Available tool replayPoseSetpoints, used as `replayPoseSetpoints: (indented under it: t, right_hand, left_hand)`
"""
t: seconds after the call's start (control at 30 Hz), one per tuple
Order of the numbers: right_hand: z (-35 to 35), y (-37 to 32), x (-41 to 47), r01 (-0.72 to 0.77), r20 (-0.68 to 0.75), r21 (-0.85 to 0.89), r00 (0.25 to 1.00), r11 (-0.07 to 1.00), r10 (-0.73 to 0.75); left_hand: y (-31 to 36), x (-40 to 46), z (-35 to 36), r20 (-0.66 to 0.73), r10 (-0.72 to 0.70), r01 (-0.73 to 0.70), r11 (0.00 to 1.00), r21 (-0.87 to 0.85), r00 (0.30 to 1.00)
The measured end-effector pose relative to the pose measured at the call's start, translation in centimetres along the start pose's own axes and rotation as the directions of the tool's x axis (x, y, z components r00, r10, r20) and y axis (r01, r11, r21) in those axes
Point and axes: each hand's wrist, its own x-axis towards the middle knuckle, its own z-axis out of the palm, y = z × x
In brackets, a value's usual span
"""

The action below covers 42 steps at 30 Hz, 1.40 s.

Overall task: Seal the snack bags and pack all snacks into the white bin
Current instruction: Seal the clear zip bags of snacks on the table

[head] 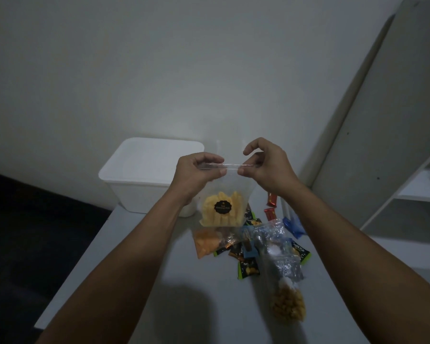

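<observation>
Closing the Snack Bag

The left hand and right hand pinch the top of a clear bag, held above the desk near the white bin. Next, press the strip shut.

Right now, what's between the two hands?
Head view: the clear bag's zip strip, pinched by left hand and right hand; nothing else between.

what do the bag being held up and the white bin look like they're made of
The held bag looks like thin, clear, glossy plastic film: yellow snacks and a black round label show through it, and its top strip glints between the left hand and right hand. The white bin seems to be rigid, smooth, opaque plastic, with rounded moulded corners and a matching lid.
</observation>
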Motion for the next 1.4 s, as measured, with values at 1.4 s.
replayPoseSetpoints:
  t: [1.4]
  right_hand:
    - [-0.2, 0.6, -0.8, -0.015, -0.012, 0.072, 1.0, 0.997, 0.016]
  left_hand:
    - [1.3, 1.0, 1.4, 0.125, 0.069, -0.126, 0.84, 0.528, 0.99]
